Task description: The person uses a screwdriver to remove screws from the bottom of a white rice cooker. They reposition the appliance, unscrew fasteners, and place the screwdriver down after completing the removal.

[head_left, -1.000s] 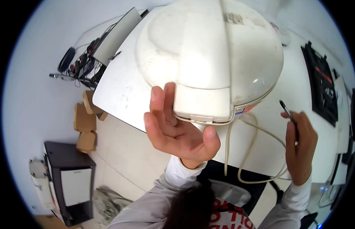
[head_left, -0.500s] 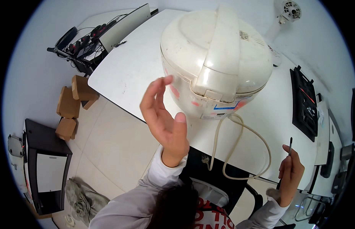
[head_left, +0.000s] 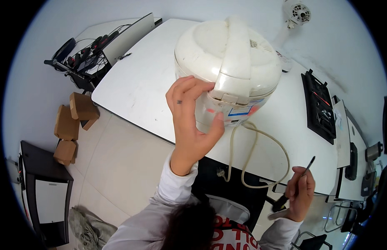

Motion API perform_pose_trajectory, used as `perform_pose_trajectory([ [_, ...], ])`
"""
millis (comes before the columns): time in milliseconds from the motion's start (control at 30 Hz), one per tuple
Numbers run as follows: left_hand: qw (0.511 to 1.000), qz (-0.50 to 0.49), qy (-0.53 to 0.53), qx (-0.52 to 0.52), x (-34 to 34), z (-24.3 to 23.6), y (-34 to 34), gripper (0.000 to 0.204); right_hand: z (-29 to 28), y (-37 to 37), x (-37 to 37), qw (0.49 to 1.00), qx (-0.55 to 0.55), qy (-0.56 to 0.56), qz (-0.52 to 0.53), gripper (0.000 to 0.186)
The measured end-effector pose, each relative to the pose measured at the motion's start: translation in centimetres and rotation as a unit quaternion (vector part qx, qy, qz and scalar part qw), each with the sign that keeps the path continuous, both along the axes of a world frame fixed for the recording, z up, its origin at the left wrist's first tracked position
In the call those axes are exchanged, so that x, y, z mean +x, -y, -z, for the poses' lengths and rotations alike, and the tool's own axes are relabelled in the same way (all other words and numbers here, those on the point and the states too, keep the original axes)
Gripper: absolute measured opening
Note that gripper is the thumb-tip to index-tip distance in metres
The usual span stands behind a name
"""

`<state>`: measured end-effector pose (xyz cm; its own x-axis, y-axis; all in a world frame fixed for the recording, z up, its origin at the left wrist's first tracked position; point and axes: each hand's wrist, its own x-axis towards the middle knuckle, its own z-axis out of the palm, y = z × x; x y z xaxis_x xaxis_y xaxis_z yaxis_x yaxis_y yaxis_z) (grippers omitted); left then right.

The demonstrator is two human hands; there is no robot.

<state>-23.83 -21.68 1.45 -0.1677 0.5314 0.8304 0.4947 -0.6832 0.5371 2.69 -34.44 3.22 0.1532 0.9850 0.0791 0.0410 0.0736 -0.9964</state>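
Note:
A cream-white rice cooker (head_left: 201,50) with a domed lid and broad carrying handle stands on the white table. My left hand (head_left: 189,121) is at its near side, fingers and thumb apart, the fingertips at the body beside the handle's hinge. Whether they press on it I cannot tell. In my right hand (head_left: 301,191), near the table's front edge, a screwdriver (head_left: 280,203) is gripped by its dark handle and thin shaft, tip pointing up and right. A pale power cord (head_left: 281,146) loops from the cooker over the edge, its plug (head_left: 221,172) hanging there.
At the right of the white table (head_left: 139,87) lies an open black tool case (head_left: 320,106). A small white fan (head_left: 298,13) is at the back wall. Cardboard boxes (head_left: 68,123) and a dark cabinet (head_left: 47,191) stand on the floor at left. A black chair (head_left: 243,179) is before me.
My left hand has moved right and up against the cooker's near side. My right hand has shifted left, the screwdriver tilting from upright to slanted. The whole view has shifted slightly.

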Motion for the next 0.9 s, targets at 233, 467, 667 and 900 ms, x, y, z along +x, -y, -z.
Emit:
perform_pose_trajectory([
  [233,0.998,-0.042,-0.037,-0.038,2.0,0.3,0.6,0.065,6.8,4.2,-3.0,0.935,-0.131,-0.329,-0.009,0.034],
  [467,0.996,-0.061,0.056,0.031,5.8,-1.4,-0.4,0.066,10.8,7.8,-4.4,0.862,-0.179,-0.469,-0.074,0.031],
  [667,0.996,-0.041,0.053,0.054,6.4,-2.7,-1.1,0.052,11.0,9.3,-4.6,0.869,-0.213,-0.385,-0.226,0.044],
  [900,0.987,-0.122,-0.086,0.063,7.0,-2.6,-1.3,0.041,10.1,8.5,-4.4,0.882,-0.165,-0.332,-0.292,0.037],
])
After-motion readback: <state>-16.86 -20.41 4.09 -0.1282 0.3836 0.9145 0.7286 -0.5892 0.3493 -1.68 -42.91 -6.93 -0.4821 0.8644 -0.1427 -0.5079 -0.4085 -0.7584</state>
